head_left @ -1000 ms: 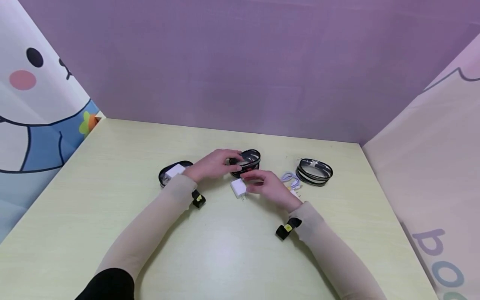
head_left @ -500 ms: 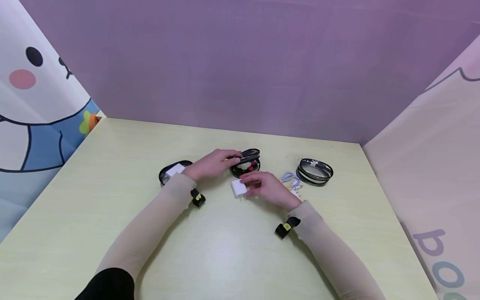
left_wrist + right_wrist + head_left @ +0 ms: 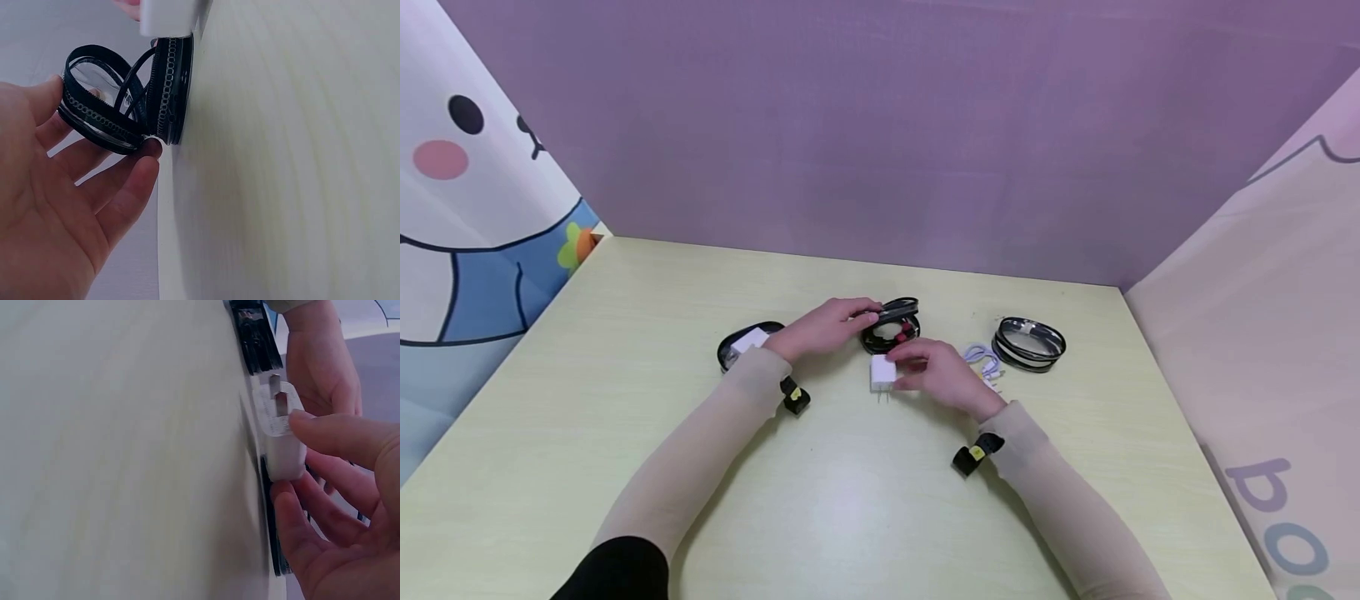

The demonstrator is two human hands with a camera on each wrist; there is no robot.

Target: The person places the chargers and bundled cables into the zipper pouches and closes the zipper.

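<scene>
My left hand (image 3: pixel 823 327) holds up the lid of a small round black zippered case (image 3: pixel 170 94) with thumb and fingers at its rim. Through the lid's clear window and the gap below it, part of a dark cord and something red show inside. My right hand (image 3: pixel 942 375) pinches a white plug-in charger (image 3: pixel 882 372) just in front of that case. In the right wrist view the metal prongs (image 3: pixel 280 403) of the charger face the camera, while thumb and fingertips grip its sides.
Another black case (image 3: pixel 724 346) with a white charger (image 3: pixel 751 340) on it lies left, partly behind my left wrist. A coiled pale purple cable (image 3: pixel 981 357) sits right of my right hand, before a third round black case (image 3: pixel 1028 343). A purple backdrop (image 3: pixel 865 150) stands behind the table.
My left hand has tilted the case lid up, showing the red item inside. My right hand has turned the charger straighter and brought it slightly right, nearer the case.
</scene>
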